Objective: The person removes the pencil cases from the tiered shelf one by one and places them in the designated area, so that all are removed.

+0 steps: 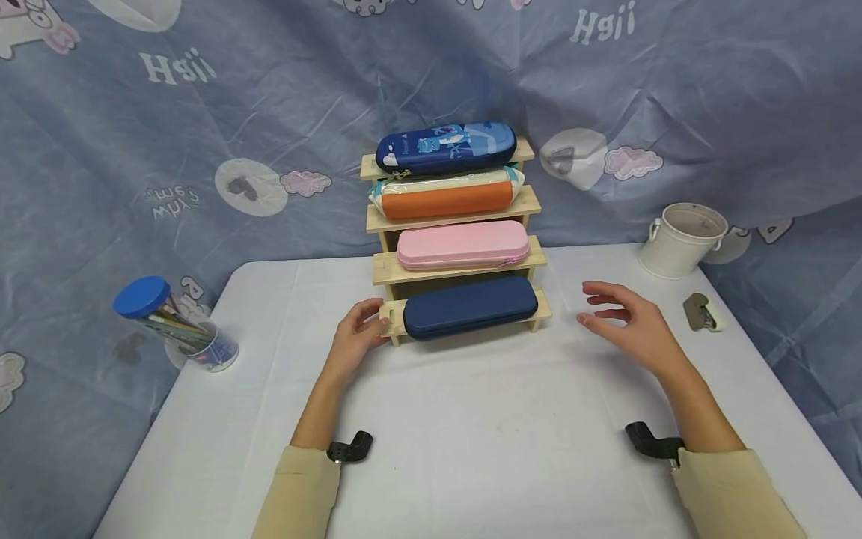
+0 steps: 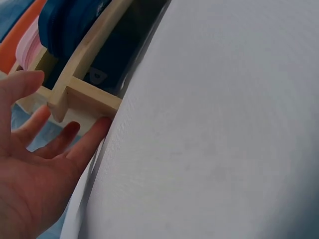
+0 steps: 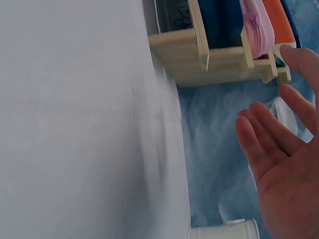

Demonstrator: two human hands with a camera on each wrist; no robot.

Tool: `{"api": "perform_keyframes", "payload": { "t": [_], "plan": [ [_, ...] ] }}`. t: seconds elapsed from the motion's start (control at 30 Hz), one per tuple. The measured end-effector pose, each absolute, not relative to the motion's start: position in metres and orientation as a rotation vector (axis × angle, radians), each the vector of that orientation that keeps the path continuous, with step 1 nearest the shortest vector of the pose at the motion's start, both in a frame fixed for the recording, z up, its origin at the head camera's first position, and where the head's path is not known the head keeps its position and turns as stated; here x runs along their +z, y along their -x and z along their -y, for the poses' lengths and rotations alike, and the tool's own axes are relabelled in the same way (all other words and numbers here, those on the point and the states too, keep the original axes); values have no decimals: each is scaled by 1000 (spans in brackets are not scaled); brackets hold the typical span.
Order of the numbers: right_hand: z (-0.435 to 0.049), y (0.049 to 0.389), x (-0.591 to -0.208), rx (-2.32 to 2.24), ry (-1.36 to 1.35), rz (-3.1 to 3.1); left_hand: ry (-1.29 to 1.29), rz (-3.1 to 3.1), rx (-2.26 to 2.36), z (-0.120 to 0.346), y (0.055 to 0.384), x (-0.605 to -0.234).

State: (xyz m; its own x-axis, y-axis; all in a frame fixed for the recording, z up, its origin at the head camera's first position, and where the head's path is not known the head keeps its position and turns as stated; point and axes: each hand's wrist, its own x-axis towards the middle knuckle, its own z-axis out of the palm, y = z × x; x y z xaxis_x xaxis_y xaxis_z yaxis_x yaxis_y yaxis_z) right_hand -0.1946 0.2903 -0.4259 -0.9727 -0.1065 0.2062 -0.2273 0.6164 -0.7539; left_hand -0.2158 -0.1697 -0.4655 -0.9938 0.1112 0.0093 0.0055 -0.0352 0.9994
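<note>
A wooden tiered rack [image 1: 460, 265] stands at the back of the table with one pencil case on each step. From the top these are a blue cartoon-print case [image 1: 447, 148], an orange and clear pouch [image 1: 447, 199], a pink case [image 1: 463, 245] and a navy case [image 1: 471, 308]. My left hand [image 1: 358, 335] is at the rack's lower left end, its fingertips against the wooden side [image 2: 82, 112], thumb raised by the front corner. To the right of the rack, my right hand [image 1: 625, 323] is held apart from it with fingers spread and nothing between them.
At the table's left edge is a clear jar [image 1: 202, 340] with a blue lid and pencils inside. A white bucket [image 1: 682, 241] stands at the back right, with a small brown and white clip-like item [image 1: 702, 312] in front of it. Behind hangs a blue printed cloth [image 1: 303, 112].
</note>
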Motion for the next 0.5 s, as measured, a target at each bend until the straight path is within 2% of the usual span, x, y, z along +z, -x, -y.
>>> {"api": "perform_keyframes", "payload": {
  "t": [0.13, 0.5],
  "plan": [
    [-276, 199, -426, 1355, -321, 2683, -111, -2159, 2214, 170, 225, -484],
    [-245, 200, -408, 1467, -454, 2617, -105, -2193, 2163, 170, 229, -493]
  ]
}}
